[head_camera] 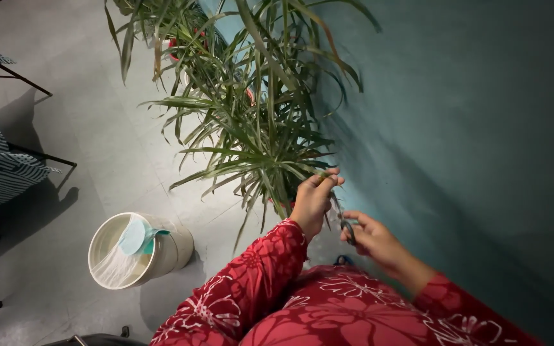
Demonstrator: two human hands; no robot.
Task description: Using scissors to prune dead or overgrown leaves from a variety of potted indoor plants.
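White bucket [161,253] holds a pale blue scoop [137,236]; red pot [177,51] holds plant [251,128].

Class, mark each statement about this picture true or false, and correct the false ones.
1. The left hand pinches a leaf tip of the potted plant. True.
2. The right hand holds a watering can. False: it holds small scissors.
3. The white bucket stands on the floor left of the person. True.
4. The wall beside the plant is red. False: it is teal; the sleeves are red.
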